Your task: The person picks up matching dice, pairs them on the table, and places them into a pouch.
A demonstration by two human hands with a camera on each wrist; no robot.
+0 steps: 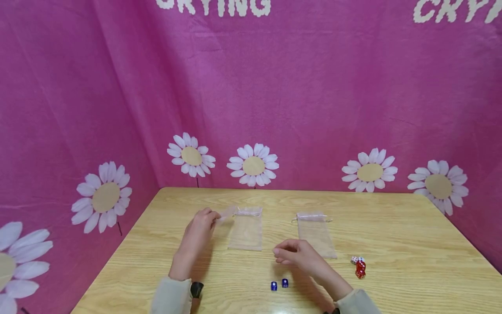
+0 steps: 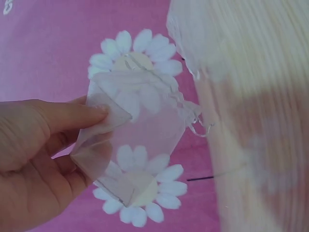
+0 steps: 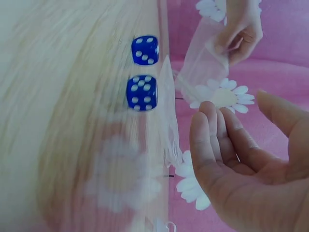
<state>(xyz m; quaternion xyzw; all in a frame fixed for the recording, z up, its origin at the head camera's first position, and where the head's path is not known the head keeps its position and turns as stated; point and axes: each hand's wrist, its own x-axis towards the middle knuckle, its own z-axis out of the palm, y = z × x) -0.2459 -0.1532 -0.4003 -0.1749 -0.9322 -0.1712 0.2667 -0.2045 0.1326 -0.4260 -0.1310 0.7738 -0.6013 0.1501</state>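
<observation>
A sheer drawstring bag is in the air over the table's far left part, reaching rightward from the left hand; its corded edge faces away from the fingers, and folds obscure its long axis. Two flat bags, a left one and a right one, lie lengthwise away from the person, corded ends farthest. The left hand pinches the raised bag between thumb and fingers. The right hand hovers beyond two blue dice, fingers loosely bent, thumb apart from them. The pink curtain reads "CRYING", cut off along the top.
</observation>
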